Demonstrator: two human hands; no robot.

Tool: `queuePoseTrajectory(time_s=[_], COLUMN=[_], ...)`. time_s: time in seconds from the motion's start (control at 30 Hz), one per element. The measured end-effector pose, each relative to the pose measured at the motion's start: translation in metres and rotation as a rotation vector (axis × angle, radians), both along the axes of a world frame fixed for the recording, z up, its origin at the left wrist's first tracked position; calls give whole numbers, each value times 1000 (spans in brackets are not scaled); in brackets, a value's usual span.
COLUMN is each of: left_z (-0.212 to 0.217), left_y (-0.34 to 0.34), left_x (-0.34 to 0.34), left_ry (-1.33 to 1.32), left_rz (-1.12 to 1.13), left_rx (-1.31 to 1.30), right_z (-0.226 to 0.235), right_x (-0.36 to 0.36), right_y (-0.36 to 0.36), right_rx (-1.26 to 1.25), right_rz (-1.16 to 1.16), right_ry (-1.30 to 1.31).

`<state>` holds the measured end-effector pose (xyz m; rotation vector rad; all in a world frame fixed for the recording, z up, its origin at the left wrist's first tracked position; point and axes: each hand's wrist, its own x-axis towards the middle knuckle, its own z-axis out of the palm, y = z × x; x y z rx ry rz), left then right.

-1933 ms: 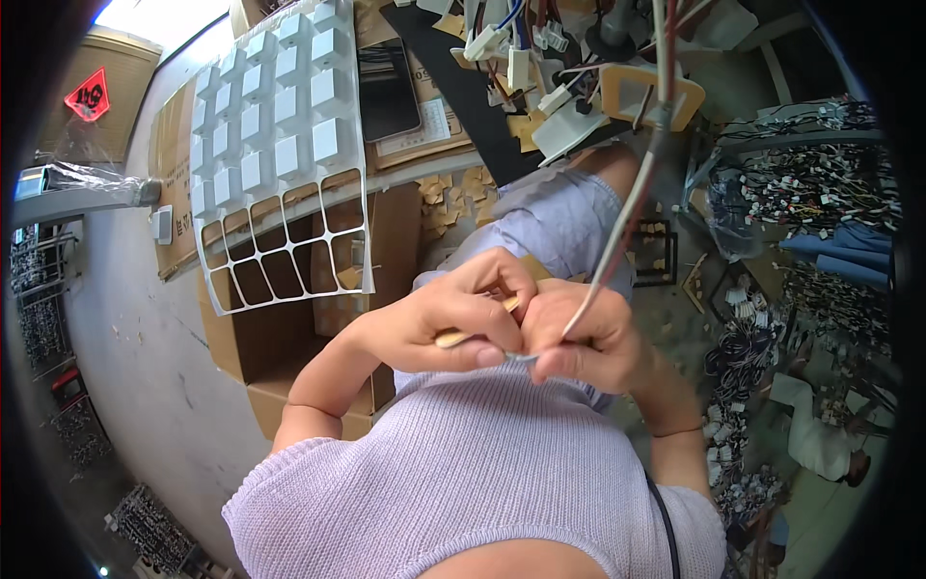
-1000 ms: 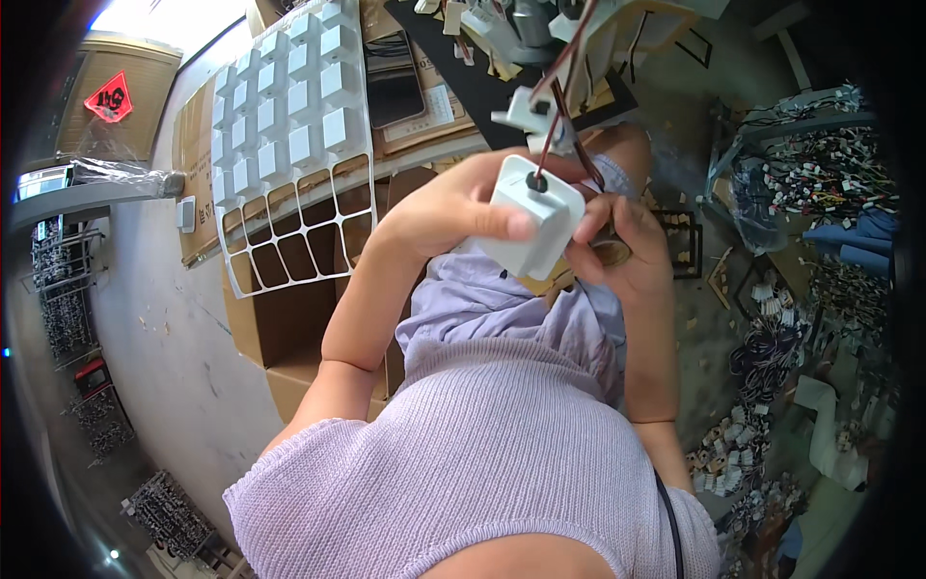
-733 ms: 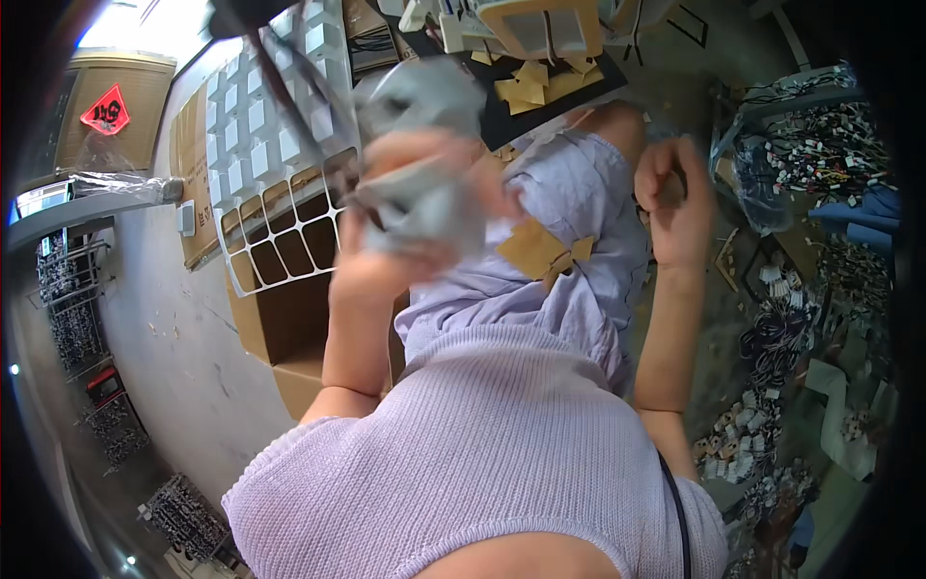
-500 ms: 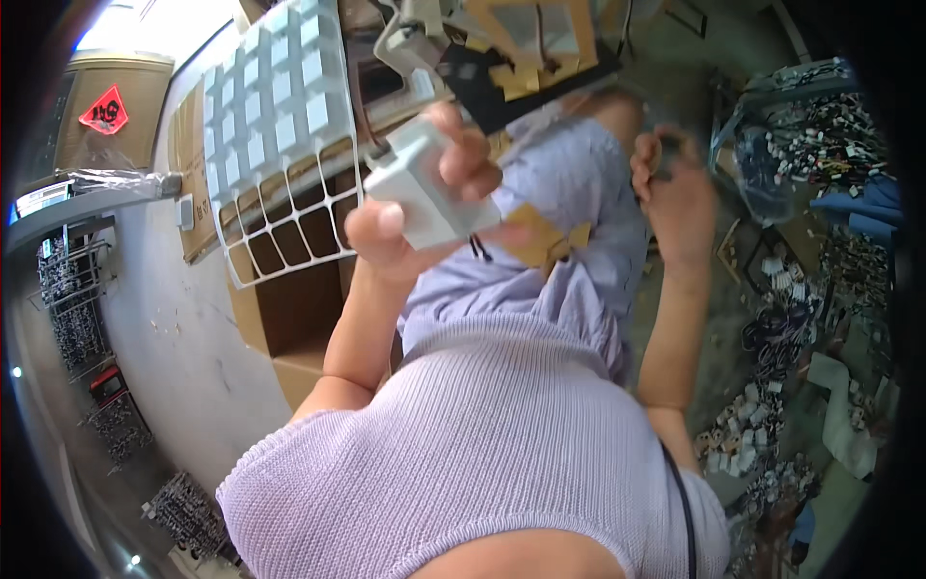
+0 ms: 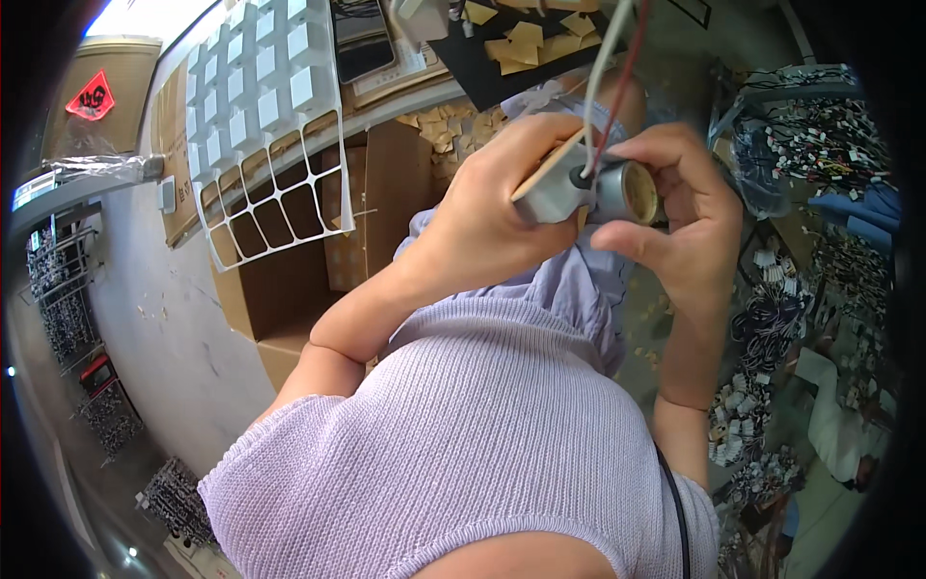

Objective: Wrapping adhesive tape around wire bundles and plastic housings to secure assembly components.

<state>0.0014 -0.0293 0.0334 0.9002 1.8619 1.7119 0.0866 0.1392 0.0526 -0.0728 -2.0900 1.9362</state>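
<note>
A grey box-shaped part with a tan side is gripped in my left hand, tilted in front of my lap. White and red wires rise from a black grommet on it. Against its right side sits a short silver cylinder with a yellowish round end. My right hand curls around that cylinder, thumb below and fingers above; whether the cylinder belongs to the grey part I cannot tell.
Rows of white blocks and a white grid sheet lie at the left on the bench. Tan paper pieces rest on a black sheet. Below stands an open cardboard box. Bundled wires heap up at right.
The grey part has moved right and turned, so its wires now show on top. My right hand has come in from the right to meet it at the silver cylinder.
</note>
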Motion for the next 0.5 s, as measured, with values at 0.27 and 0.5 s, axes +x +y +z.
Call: queuePoseTrajectory(time_s=[0.27,0.5], left_z=[0,-14], left_y=[5,11], left_x=[-4,-9], left_ry=[143,256], left_rz=[8,190], left_rx=[12,-6], right_z=[24,29], right_x=[-13,-5], right_y=[18,-4], right_rx=[441,363], right_rz=[270,141], right_ry=[80,-105])
